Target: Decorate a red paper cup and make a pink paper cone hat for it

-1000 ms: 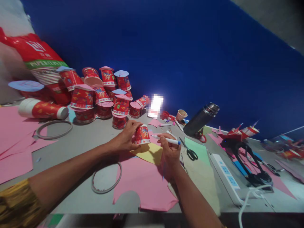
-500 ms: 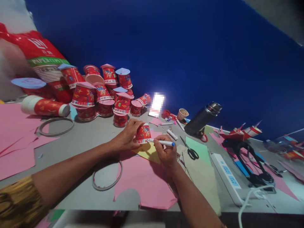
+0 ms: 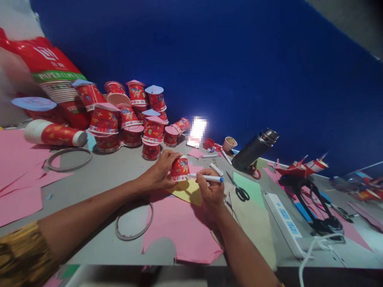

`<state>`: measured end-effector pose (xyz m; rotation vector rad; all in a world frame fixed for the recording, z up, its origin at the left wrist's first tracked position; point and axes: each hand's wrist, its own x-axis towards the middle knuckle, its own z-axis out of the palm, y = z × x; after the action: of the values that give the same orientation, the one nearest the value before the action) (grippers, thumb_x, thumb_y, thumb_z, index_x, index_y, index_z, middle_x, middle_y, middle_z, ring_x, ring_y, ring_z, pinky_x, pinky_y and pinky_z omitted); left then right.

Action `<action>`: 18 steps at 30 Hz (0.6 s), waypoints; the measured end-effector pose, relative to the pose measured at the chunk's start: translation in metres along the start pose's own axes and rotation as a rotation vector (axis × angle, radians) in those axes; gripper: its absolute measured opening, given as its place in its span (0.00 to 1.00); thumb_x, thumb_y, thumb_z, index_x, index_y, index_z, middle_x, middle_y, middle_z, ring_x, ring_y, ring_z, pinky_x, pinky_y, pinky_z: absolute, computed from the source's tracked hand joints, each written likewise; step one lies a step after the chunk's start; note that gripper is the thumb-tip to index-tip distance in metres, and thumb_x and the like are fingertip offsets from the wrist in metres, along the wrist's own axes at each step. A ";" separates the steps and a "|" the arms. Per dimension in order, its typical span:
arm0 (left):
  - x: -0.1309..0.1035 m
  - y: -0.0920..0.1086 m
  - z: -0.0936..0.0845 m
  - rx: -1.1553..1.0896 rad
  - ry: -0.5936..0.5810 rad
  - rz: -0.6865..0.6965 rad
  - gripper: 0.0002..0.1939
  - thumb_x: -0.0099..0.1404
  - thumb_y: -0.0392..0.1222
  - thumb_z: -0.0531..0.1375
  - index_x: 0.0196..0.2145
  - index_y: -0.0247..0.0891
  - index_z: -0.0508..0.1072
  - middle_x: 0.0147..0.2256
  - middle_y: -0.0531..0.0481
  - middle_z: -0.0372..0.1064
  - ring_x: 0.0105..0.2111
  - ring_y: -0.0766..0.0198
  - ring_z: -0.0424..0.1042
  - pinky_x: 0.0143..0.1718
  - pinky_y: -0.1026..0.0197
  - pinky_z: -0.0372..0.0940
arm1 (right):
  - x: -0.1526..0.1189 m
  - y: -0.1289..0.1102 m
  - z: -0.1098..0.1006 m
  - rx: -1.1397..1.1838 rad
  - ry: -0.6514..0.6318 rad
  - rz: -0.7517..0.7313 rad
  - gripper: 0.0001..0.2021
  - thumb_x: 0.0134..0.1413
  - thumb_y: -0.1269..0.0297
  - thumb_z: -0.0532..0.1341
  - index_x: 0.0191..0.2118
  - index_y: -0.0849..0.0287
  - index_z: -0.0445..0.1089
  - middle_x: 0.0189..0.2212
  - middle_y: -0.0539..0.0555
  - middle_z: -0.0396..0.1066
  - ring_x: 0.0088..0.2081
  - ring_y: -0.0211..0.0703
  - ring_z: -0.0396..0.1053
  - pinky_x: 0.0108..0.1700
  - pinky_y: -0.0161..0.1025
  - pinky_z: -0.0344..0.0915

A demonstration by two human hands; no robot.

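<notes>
My left hand [image 3: 163, 170] is closed around a red patterned paper cup [image 3: 180, 168], which is upside down with its wide rim low. In my right hand [image 3: 211, 190] is a white marker [image 3: 209, 177] with a blue end. Its tip points left and lies at the cup's lower right edge; whether it touches cannot be made out. Below the hands lie a yellow paper sheet [image 3: 189, 191] and pink paper [image 3: 179, 227] with a rounded cut-out. A grey ring [image 3: 134, 238] rests by my left forearm.
Several decorated cups [image 3: 104, 119] with paper tops are stacked at the back left, near a bag of paper cups [image 3: 60, 75]. On the right are scissors [image 3: 241, 193], a thermos [image 3: 254, 149], a power strip [image 3: 284, 223] and a black stand [image 3: 314, 207]. A bright phone [image 3: 197, 131] leans behind.
My right hand and the marker have shifted slightly right, the tip moving along the cup's lower edge. My left hand keeps its hold on the cup.
</notes>
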<state>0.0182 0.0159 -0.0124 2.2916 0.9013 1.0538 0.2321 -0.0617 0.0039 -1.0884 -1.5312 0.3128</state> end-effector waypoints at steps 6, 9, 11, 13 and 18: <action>-0.002 -0.010 0.003 -0.066 0.016 0.025 0.41 0.57 0.37 0.67 0.66 0.46 0.61 0.62 0.39 0.62 0.66 0.41 0.66 0.69 0.31 0.65 | 0.002 0.000 -0.003 0.047 0.059 0.052 0.11 0.66 0.58 0.63 0.32 0.56 0.72 0.26 0.49 0.72 0.27 0.39 0.69 0.31 0.36 0.65; -0.002 -0.014 0.004 -0.111 0.014 0.015 0.40 0.58 0.39 0.68 0.66 0.46 0.61 0.63 0.38 0.62 0.66 0.42 0.66 0.68 0.33 0.66 | 0.003 0.001 -0.004 0.044 0.036 0.049 0.11 0.66 0.59 0.63 0.31 0.56 0.72 0.25 0.49 0.71 0.27 0.39 0.69 0.32 0.36 0.66; -0.002 -0.016 0.005 -0.125 0.020 0.009 0.39 0.60 0.40 0.69 0.65 0.45 0.61 0.63 0.38 0.62 0.66 0.43 0.67 0.68 0.33 0.66 | 0.003 0.001 -0.004 0.036 0.021 0.039 0.11 0.65 0.59 0.63 0.31 0.56 0.72 0.25 0.49 0.71 0.28 0.40 0.70 0.32 0.36 0.66; -0.002 -0.016 0.006 -0.120 0.023 0.011 0.38 0.61 0.42 0.69 0.65 0.44 0.60 0.63 0.38 0.62 0.66 0.43 0.67 0.69 0.32 0.65 | 0.003 0.002 -0.003 0.029 0.013 0.035 0.11 0.65 0.59 0.62 0.31 0.55 0.72 0.26 0.49 0.72 0.28 0.40 0.70 0.33 0.37 0.68; -0.002 -0.018 0.007 -0.113 0.006 0.009 0.40 0.60 0.41 0.69 0.66 0.46 0.58 0.64 0.39 0.60 0.67 0.43 0.66 0.69 0.33 0.66 | 0.003 0.003 -0.001 0.016 0.003 0.042 0.11 0.65 0.58 0.63 0.31 0.55 0.72 0.26 0.50 0.73 0.28 0.41 0.71 0.34 0.37 0.69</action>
<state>0.0162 0.0252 -0.0291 2.2023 0.8134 1.0882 0.2347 -0.0582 0.0035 -1.1095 -1.5022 0.3513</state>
